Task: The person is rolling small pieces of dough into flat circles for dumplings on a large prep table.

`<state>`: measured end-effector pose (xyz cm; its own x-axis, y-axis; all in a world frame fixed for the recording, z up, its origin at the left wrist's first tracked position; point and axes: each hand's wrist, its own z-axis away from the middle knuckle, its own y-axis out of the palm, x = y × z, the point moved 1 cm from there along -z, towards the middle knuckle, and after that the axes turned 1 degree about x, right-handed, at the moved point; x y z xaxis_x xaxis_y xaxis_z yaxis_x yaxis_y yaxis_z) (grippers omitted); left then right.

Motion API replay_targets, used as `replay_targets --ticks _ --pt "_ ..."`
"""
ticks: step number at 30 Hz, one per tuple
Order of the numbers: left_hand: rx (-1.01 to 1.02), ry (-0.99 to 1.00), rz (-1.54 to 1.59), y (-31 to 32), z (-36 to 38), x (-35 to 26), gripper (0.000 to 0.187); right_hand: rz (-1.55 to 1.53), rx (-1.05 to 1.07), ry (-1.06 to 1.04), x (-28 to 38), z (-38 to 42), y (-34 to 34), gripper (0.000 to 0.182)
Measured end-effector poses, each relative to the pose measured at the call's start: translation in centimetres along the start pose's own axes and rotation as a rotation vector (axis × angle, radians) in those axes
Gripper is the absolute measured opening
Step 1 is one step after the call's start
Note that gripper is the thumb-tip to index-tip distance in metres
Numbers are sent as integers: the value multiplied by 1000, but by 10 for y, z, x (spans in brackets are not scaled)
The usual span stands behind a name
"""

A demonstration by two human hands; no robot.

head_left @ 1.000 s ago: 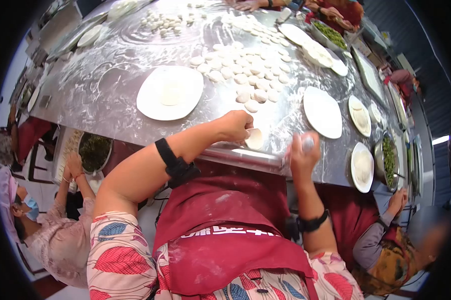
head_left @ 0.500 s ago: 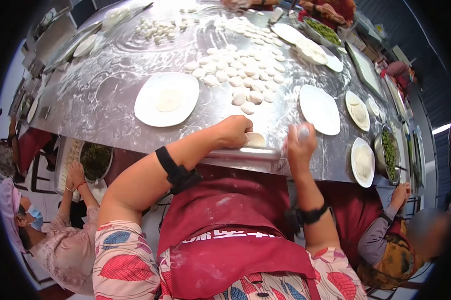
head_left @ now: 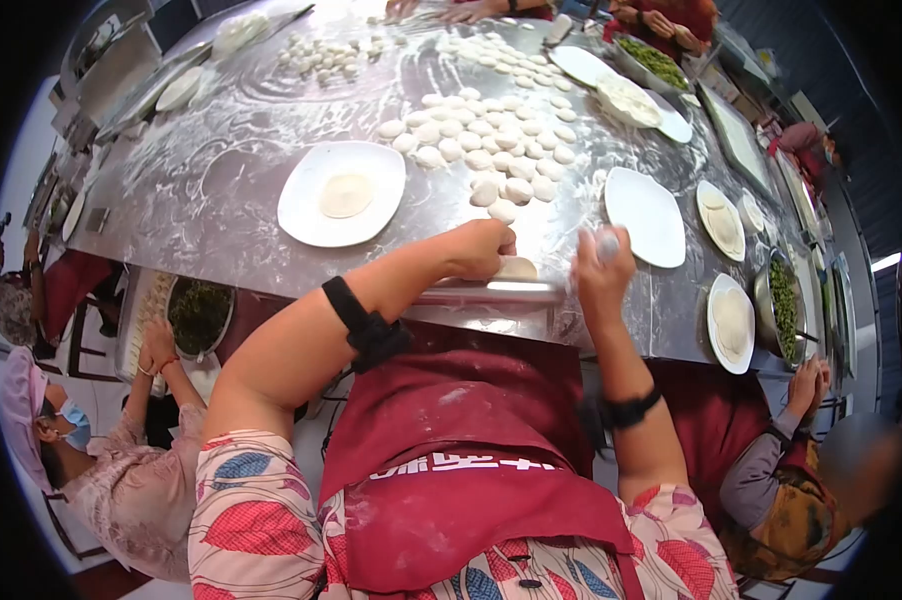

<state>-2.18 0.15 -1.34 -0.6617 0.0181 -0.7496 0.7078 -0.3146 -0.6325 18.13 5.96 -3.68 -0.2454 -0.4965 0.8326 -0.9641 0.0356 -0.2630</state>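
At the near edge of the floured metal table, my left hand is closed on a flat round of dough, pinching its left side. My right hand is wrapped round a rolling pin, whose pale end shows between the fingers; motion blurs its lower part. A shiny metal edge runs just below the dough. Many small dough pieces lie beyond my hands. A white plate with one thin wrapper is left of them, and a bare white plate is to the right.
Plates of wrappers and a metal bowl of green filling are at the right. More dough pieces lie farther back. Co-workers are at the left, right and far side, one near a bowl of greens.
The view has shifted slightly, so the table and plates appear a little displaced. My left hand remains on the dough round, and my right hand still grips the pin.
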Motion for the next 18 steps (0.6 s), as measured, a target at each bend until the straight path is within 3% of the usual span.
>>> replay_targets --ticks 2,4,7,9,11,18 --pt "-62 -3 -47 2 -11 -1 19 138 -31 -122 2 -28 22 19" --pt "-106 -23 -84 4 -18 -6 22 92 -5 -94 -11 -35 29 19" --pt "14 -21 -136 3 -11 -12 22 106 -23 -87 -8 -10 6 18" --pt "-27 5 -138 5 -6 -4 21 -74 58 110 33 24 -18 16" --pt "-95 -39 -45 5 1 1 20 -227 71 161 43 43 -26 17" --pt "-130 -71 -95 3 -11 -7 20 100 -16 -84 -11 -32 28 21"
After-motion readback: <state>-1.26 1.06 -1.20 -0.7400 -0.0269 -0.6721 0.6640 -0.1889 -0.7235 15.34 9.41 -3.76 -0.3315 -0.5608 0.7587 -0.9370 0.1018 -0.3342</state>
